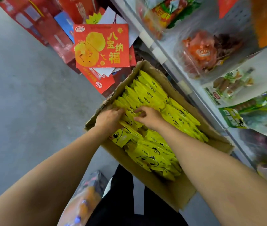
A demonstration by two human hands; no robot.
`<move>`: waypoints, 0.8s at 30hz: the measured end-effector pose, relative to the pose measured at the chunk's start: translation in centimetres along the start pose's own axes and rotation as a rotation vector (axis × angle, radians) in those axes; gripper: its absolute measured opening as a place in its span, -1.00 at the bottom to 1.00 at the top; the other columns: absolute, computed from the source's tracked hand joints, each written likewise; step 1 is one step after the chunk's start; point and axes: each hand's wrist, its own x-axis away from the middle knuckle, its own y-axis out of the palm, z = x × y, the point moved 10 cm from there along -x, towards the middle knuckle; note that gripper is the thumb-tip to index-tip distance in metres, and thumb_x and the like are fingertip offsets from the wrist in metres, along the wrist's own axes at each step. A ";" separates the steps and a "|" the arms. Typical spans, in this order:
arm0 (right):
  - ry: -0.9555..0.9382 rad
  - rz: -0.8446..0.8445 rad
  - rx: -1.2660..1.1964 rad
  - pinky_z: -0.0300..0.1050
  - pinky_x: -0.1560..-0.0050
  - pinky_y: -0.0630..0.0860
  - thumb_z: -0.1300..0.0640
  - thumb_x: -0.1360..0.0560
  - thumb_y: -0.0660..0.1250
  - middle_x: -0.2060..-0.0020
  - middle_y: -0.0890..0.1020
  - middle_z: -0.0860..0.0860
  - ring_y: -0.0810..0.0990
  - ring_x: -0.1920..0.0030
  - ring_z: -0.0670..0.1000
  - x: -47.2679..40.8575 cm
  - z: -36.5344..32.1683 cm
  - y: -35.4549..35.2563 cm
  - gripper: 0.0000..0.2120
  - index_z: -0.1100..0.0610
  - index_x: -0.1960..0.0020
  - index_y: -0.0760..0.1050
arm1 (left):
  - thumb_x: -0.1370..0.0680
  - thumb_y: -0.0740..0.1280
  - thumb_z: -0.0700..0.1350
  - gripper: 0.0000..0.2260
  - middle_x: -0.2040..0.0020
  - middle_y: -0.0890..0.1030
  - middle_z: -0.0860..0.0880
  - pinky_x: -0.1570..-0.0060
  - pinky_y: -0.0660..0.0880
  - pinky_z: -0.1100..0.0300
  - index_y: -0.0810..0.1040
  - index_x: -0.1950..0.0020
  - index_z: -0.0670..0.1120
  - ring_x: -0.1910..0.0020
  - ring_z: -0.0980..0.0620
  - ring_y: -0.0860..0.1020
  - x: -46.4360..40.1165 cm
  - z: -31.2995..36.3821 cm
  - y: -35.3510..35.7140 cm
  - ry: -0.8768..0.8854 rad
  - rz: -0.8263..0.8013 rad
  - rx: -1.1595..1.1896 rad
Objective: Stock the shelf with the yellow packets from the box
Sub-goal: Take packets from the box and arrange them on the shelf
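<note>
Head view shows the left hand and the right hand both down in the cardboard box, fingers curled among the yellow packets, apparently gathering a bunch to lift together. Packets stand on edge in tight rows, which lets fingers slip between them. Just right of the box, the shelf holds other snack bags.
</note>
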 end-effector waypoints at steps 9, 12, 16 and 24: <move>0.078 0.142 0.119 -0.11 0.04 0.45 -0.16 -0.35 0.54 -0.11 0.46 0.03 0.50 -0.06 0.07 -1.3 0.0 1.3 -0.70 -0.10 -0.02 0.60 | -0.41 0.44 0.18 -0.66 -0.16 0.53 0.11 -0.16 0.41 0.12 0.62 -0.17 0.20 -0.22 -0.03 0.33 -0.2 -0.4 1.1 0.084 -0.020 0.009; 0.094 0.178 0.042 -0.12 0.03 0.48 -0.09 -0.38 0.54 -0.13 0.58 0.06 0.58 -0.11 0.11 -1.2 0.5 1.1 -0.75 -0.02 0.02 0.62 | -0.41 0.44 0.19 -0.67 -0.15 0.54 0.07 -0.17 0.42 0.05 0.66 -0.11 0.11 -0.23 -0.05 0.35 0.0 -0.2 0.7 0.107 -0.006 0.009; 0.040 0.126 -0.106 -0.19 0.03 0.40 0.02 -0.47 0.48 -0.03 0.61 0.05 0.55 -0.03 0.04 0.5 0.8 -0.3 -0.74 0.13 -0.09 0.60 | -0.44 0.41 0.22 -0.63 0.00 0.60 -0.02 -0.03 0.51 -0.04 0.66 -0.06 -0.02 -0.09 -0.06 0.52 0.5 -0.2 1.6 0.068 -0.137 0.084; 0.014 0.217 -0.164 -0.08 -0.12 0.41 0.04 -0.63 0.25 -0.23 0.53 0.16 0.51 -0.21 0.12 6.9 2.2 -7.6 -0.66 0.17 -0.34 0.40 | -0.54 0.38 0.04 -0.83 0.26 0.50 0.04 0.19 0.35 0.14 0.55 0.02 -0.04 0.14 -0.02 0.49 3.6 2.6 -1.3 0.073 -0.199 0.301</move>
